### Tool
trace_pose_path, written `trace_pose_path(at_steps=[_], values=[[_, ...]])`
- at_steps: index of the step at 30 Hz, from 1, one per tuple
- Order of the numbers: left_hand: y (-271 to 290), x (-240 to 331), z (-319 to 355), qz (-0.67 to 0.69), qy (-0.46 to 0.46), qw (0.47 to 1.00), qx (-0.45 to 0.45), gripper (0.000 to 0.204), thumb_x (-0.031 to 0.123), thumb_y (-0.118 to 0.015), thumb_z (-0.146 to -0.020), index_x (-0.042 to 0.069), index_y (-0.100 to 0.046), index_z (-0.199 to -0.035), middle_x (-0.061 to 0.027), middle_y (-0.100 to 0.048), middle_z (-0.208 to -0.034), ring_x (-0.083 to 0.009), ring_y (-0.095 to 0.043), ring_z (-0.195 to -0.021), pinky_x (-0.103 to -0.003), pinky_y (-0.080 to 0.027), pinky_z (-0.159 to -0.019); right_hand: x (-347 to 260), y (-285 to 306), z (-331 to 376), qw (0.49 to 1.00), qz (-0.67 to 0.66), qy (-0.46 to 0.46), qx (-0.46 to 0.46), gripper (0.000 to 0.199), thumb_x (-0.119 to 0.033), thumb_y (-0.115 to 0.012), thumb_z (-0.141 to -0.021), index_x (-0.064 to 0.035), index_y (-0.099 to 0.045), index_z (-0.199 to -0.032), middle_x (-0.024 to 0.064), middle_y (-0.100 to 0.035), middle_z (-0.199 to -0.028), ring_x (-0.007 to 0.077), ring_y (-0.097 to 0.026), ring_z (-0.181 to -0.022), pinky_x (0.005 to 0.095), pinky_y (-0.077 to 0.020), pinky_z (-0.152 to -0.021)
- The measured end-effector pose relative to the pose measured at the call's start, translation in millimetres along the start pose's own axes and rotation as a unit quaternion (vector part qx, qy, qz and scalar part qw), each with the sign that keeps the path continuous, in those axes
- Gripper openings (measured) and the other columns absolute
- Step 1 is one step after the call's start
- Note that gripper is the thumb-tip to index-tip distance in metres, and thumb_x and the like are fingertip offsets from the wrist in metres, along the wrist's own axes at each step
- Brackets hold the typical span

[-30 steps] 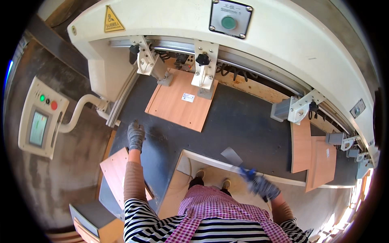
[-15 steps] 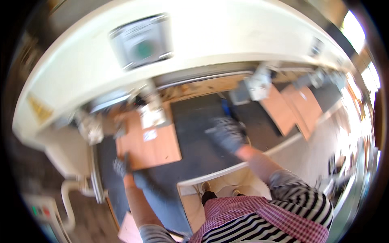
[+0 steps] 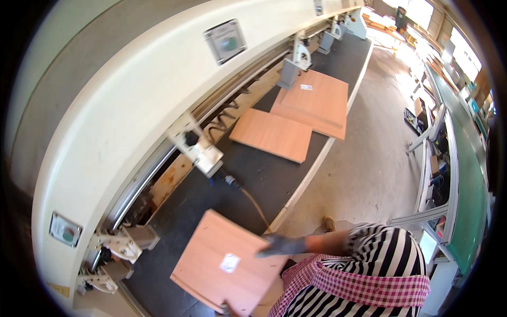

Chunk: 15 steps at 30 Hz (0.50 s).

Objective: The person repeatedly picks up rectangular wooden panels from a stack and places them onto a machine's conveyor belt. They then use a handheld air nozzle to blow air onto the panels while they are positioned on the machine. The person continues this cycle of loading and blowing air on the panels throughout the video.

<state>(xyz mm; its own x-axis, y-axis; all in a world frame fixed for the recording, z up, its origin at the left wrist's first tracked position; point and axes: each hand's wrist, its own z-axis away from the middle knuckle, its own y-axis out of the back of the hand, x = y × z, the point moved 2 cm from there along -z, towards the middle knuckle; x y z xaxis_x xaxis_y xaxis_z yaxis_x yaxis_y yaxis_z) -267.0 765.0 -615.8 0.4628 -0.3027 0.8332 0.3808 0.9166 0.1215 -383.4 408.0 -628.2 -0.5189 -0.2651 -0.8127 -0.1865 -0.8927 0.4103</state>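
Board (image 3: 211,253): we are holding it over the near bench (image 3: 174,222).
Right hand (image 3: 277,246): pinching its far right edge.
Left hand (image 3: 226,309): touching its near edge; grip we cannot tell.
Slip risk: weak pinching could be dropping it.

The right hand (image 3: 281,246) grips a wood-coloured board (image 3: 203,248) at its right edge; the left hand (image 3: 226,308), partly cut off, takes the lower edge. A white label (image 3: 229,262) faces up. Farther along the dark tabletop (image 3: 248,177), a small panel (image 3: 272,134) touches a larger panel (image 3: 325,95), beside a white machine (image 3: 132,95).
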Motion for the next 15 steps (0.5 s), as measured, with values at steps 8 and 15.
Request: trace_pose_path(at_steps=[8, 15], values=[[-372.1, 106.0, 39.3, -0.011, -0.175, 0.943, -0.281, 0.055, 0.025, -0.068, -0.09, -0.002, -0.049, -0.134, -0.0085, -0.06, -0.118, -0.0143, -0.059, -0.097, -0.027, -0.049, -0.085, 172.1, 257.0, 215.8, 0.764, -0.559, 0.001, 0.321, 0.06, -0.027, -0.079, -0.081, 0.0034, -0.054, -0.127, 0.0135, -0.066, -0.112, 0.0239, -0.066, -0.096, 0.0383, -0.0558, -0.084], [-499.1, 13.6, 130.6, -0.032, -0.035, 0.944, -0.327, 0.029, 0.009, -0.065, -0.091, 0.0, -0.06, -0.118, -0.0087, -0.065, -0.102, -0.0132, -0.062, -0.083, -0.024, -0.052, -0.075, 265.7, 429.8, 150.9, 0.77, -0.437, 0.042, 0.463, 0.041, -0.033, -0.061, -0.095, -0.0025, -0.06, -0.122, 0.0088, -0.067, -0.106, 0.0194, -0.063, -0.092, 0.0349, -0.0523, -0.081]])
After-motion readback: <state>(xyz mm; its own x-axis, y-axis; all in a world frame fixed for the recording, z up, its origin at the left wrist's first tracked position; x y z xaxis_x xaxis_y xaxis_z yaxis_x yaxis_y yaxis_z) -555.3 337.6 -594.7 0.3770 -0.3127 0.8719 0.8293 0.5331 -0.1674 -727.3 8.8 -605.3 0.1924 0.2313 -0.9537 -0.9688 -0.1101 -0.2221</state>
